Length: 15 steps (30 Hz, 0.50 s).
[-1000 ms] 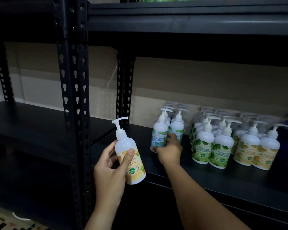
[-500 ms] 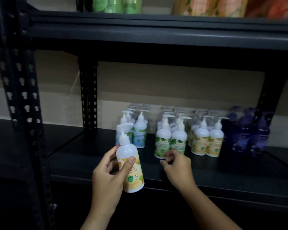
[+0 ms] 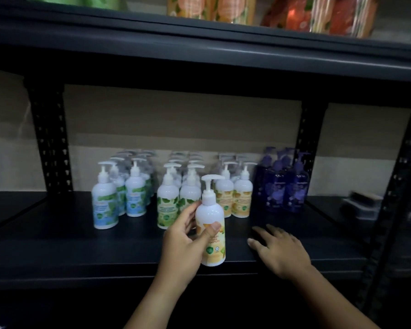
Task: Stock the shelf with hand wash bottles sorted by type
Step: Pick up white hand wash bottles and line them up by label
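a: left hand [image 3: 183,236] status?
b: closed around the yellow-label pump bottle [image 3: 211,224], upright above the shelf [image 3: 81,248] front edge.
a: right hand [image 3: 280,250]?
b: fingers spread, empty, over the shelf.

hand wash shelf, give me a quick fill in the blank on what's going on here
1. The yellow-label bottle is held in the ____ hand.
2. The right hand lies ____ on the shelf, holding nothing.
3. The yellow-label rows stand between the green-label rows and the ____ bottles.

Missing words: left; open; purple
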Each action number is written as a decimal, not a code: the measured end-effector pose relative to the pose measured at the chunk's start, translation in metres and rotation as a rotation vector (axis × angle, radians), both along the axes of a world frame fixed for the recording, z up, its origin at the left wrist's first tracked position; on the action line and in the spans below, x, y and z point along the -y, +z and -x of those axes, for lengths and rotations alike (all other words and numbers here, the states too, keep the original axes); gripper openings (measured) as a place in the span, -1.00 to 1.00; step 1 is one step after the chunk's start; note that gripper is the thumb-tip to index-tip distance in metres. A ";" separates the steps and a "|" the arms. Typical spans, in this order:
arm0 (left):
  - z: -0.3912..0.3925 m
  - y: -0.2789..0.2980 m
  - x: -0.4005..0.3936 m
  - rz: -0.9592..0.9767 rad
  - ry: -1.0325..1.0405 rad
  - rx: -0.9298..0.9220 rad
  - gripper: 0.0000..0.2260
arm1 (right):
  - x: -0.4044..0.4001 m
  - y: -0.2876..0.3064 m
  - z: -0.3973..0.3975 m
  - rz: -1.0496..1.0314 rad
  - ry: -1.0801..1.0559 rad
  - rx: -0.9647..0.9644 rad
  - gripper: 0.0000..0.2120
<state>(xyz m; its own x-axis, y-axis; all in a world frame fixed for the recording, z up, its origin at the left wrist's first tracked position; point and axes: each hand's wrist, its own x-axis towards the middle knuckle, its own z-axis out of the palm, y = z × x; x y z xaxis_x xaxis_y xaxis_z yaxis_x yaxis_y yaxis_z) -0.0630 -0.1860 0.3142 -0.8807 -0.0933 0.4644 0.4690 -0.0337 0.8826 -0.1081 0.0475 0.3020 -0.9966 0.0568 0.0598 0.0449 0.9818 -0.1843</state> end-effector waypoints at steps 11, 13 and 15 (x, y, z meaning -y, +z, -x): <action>0.042 -0.008 -0.041 0.066 -0.010 -0.011 -0.52 | -0.005 -0.001 0.012 0.010 0.011 0.106 -0.35; 0.050 -0.011 -0.046 0.053 0.001 -0.003 -0.46 | -0.006 -0.001 0.012 0.008 0.013 0.113 -0.35; 0.058 -0.012 -0.051 0.038 0.016 -0.001 -0.44 | -0.006 -0.001 0.011 0.009 0.018 0.119 -0.35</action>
<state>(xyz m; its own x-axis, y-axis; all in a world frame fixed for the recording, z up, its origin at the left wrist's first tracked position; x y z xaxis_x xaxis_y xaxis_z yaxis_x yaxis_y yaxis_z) -0.1210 -0.1354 0.3023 -0.8790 -0.0895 0.4684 0.4697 0.0072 0.8828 -0.1195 0.0538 0.3010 -0.9975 0.0389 -0.0590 0.0493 0.9810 -0.1875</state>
